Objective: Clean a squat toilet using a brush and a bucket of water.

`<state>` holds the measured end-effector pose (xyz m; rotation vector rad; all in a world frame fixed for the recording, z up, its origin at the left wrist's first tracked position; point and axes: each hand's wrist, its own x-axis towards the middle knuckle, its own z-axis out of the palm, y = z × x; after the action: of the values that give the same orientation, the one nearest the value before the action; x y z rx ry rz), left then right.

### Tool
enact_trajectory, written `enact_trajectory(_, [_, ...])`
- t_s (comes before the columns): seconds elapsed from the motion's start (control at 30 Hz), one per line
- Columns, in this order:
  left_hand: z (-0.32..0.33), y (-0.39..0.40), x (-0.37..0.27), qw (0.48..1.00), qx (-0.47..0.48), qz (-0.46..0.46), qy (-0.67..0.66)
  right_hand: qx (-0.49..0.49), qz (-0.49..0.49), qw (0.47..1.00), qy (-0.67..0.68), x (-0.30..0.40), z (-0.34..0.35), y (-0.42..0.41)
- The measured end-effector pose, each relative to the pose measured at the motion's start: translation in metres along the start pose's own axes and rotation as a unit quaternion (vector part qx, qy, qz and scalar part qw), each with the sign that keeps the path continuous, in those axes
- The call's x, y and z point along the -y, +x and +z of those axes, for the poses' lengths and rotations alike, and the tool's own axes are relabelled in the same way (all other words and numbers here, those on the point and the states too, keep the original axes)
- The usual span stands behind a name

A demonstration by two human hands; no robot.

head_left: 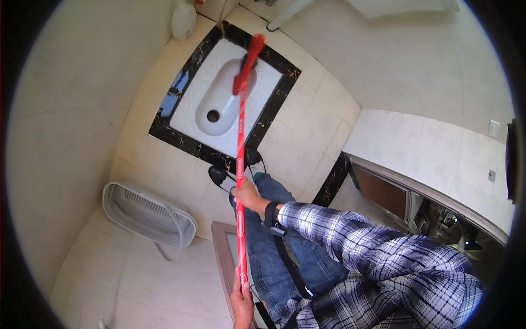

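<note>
A long red pole (pixel 241 142) runs down the middle of the view. My right hand (pixel 250 196) is closed around its middle, below two black-toed shoes. Lower down, near the bottom edge, my left hand (pixel 241 302) holds the pole close to its lower end. At the far end, a red plastic brush head (pixel 249 61) with dark bristles is over the upper part of a white ceramic squat toilet (pixel 185 107). Whether the bristles touch the basin cannot be told. The toilet's round drain hole (pixel 213 116) shows at the basin's lower end.
Black marble edging (pixel 269 113) frames the toilet. A grey plastic basket (pixel 148 216) lies tipped at the left wall. A white container (pixel 183 20) stands in the upper corner near a white pipe (pixel 289 14). An open doorway with a black threshold (pixel 332 181) is at the right.
</note>
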<state>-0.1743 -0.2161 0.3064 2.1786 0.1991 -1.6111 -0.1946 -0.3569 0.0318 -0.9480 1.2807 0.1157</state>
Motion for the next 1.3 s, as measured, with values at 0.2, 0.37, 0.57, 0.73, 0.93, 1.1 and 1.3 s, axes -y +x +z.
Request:
enact_trajectory(0.2, [-0.021,-0.081,0.015,0.993,-0.049,0.068,0.085,0.105,0.065,0.989,0.08,-0.011,0.049,-0.079])
enact_trajectory(0.37, [-0.021,-0.155,0.04,0.991,-0.043,0.064,0.107,0.128,0.039,0.989,0.069,0.005,0.006,-0.183])
enact_trajectory(0.57, [-0.077,-0.21,0.04,0.986,-0.007,-0.033,0.162,0.268,0.193,0.927,0.18,0.021,0.003,-0.243])
enact_trajectory(0.73, [-0.109,-0.254,0.041,0.979,-0.009,-0.045,0.196,0.455,0.258,0.791,0.318,0.007,0.04,-0.223])
enact_trajectory(0.93, [-0.081,-0.183,-0.005,0.962,-0.079,0.007,0.26,0.419,0.095,0.842,0.328,0.052,0.035,-0.155])
enact_trajectory(1.1, [-0.082,-0.144,-0.009,0.936,-0.057,0.152,0.313,0.309,0.05,0.89,0.332,0.071,-0.014,-0.143])
enact_trajectory(1.3, [-0.061,-0.098,-0.064,0.847,-0.015,0.196,0.494,0.225,0.138,0.882,0.392,0.041,-0.084,-0.105])
